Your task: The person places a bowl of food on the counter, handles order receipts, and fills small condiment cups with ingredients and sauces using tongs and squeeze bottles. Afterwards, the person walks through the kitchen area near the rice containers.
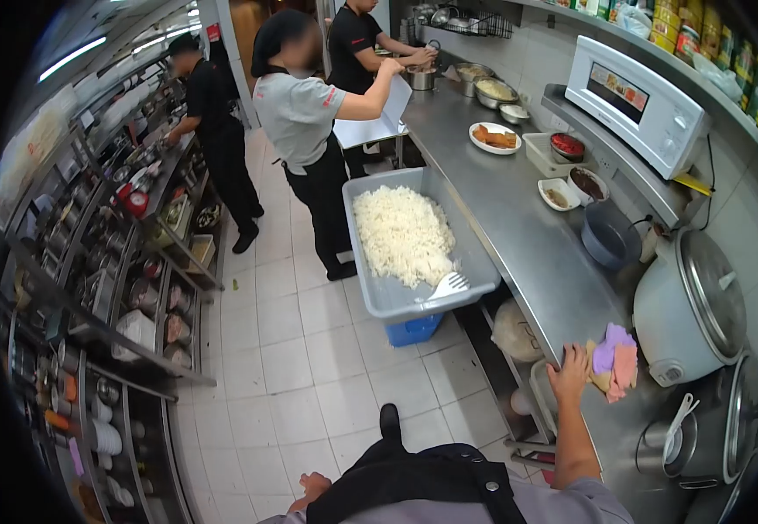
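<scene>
My right hand (pixel 569 377) rests on the edge of the steel counter (pixel 562 293), fingers stretched out, holding nothing I can see. Just beside its fingertips lies a small heap of purple, pink and tan cloths (pixel 613 360). My left hand (pixel 312 489) hangs low by my side over the floor, fingers loosely bent and no object visible in them. Ahead of me, a large grey tub (pixel 370 293) holds a mound of cooked white rice (pixel 401 229). A white slotted scoop (pixel 450 285) lies in the tub's near end.
A blue base (pixel 414 330) sits under the tub. The counter carries a rice cooker (pixel 671 306), a pot with ladles (pixel 667 445), a dark blue bowl (pixel 610 236) and a plate of food (pixel 495 137). A person in grey (pixel 300 122) stands behind the tub; shelving (pixel 108 323) lines the left.
</scene>
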A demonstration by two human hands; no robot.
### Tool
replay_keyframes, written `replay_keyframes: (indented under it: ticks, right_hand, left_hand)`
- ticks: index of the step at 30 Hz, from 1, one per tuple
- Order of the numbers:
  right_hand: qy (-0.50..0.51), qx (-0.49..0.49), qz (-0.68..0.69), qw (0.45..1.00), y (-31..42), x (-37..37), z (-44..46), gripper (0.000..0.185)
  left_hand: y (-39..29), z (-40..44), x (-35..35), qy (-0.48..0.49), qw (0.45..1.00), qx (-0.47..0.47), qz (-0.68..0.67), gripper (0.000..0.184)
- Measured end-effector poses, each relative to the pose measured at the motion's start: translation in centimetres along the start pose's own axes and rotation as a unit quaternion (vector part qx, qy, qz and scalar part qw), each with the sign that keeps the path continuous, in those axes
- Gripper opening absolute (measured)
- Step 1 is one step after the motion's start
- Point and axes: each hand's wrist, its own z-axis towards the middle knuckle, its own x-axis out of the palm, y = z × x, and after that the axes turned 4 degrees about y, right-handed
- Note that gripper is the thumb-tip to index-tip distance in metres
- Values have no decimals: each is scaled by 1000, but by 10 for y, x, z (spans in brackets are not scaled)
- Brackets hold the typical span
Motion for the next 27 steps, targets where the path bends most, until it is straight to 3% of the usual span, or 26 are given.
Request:
replay_keyframes:
  ticks: [3,6,7,8,9,12,16,21,23,25,27]
  right_hand:
    - [22,22,-8,999,7,-4,2,70]
    - [20,27,-30,999,13,-5,4,70]
    - [20,29,-29,999,14,-4,6,70]
    - [20,27,-33,999,14,-4,6,70]
    - [21,25,-36,999,13,-3,4,69]
    - [19,24,-37,999,13,-2,4,69]
    - [27,32,-47,998,12,0,4,69]
    - [38,42,-50,997,12,1,3,70]
    - [42,43,-50,997,10,2,3,70]
    - [47,38,-53,997,11,2,3,70]
    - [47,34,-54,997,10,1,4,69]
  left_hand:
    - [-24,50,-26,-3,997,-17,71,38]
    - [-81,122,-57,7,984,126,128,35]
    - [-116,107,-71,-89,986,133,50,34]
    - [-141,106,-82,-163,962,220,-16,34]
    - [-170,107,-93,-190,950,245,-46,34]
    - [-237,123,-124,-189,920,343,-25,33]
    - [-284,96,-138,-201,898,388,-56,29]
    - [-247,114,-121,-140,918,370,22,27]
    - [-213,149,-117,-82,941,315,-95,27]
    - [-180,168,-112,-106,952,242,-155,26]
    - [-150,177,-115,-91,970,187,-126,28]
